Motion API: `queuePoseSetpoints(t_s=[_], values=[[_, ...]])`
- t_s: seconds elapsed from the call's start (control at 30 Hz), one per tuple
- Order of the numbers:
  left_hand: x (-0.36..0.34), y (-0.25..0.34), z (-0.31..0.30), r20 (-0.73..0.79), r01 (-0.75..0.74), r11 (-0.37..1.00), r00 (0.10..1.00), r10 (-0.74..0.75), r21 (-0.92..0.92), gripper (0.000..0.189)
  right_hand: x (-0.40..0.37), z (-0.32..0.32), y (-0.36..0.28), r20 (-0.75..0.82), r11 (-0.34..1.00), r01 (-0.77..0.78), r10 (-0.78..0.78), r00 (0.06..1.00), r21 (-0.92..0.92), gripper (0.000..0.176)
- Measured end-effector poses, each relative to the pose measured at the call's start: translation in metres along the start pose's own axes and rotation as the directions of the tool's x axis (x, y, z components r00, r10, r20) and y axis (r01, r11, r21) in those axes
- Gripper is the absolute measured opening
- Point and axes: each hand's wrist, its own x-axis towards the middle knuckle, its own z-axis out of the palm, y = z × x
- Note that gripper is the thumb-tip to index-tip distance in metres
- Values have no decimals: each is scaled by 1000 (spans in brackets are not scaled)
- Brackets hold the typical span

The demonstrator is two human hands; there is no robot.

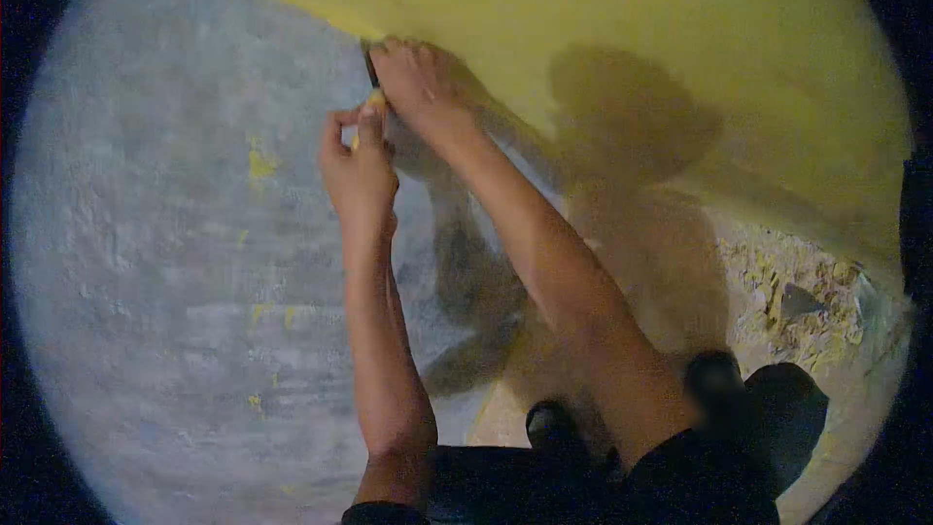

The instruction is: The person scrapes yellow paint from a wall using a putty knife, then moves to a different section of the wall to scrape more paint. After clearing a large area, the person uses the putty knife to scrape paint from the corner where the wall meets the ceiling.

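Mottled grey wall [146, 185], flecked with yellow, spreads across our left, and smooth yellow paint [680, 0] meets it along a sloping edge. Nearest us is our dark clothing [603, 491], then tan floor [505, 413]. To the right we see crumbly, pale-yellow flakes [792, 335] with a dark triangular piece [802, 300] among them. Farther up, our left grip [364, 170] is closed on the yellowish handle of a scraper [371, 66], its thin dark blade at the paint's edge. Our right grip [423, 87] curls against the blade; whether it pinches, we cannot tell.

2 hands [362, 170] [420, 87] partly hide the tool [370, 64]; debris [768, 316] looks blurred.
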Motion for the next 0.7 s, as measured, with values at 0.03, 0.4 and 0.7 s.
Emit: queuePoseSetpoints(t_s=[0.03, 0.4, 0.7], values=[[-2, 1, -5, 17, 18, 1000, 1000, -18, -2, 20, -7, 2, -6, 16, 1000, -1, 1, 1000, 17, 16], [-3, 9, -8, 18, 34, 997, 999, -33, -63, 19, -4, -9, -13, 33, 999, -22, 23, 999, -44, 16], [2, 2, -8, -10, -26, 998, 1000, 26, -60, 20, 5, -4, -8, 66, 999, -32, 32, 997, -5, 18]])
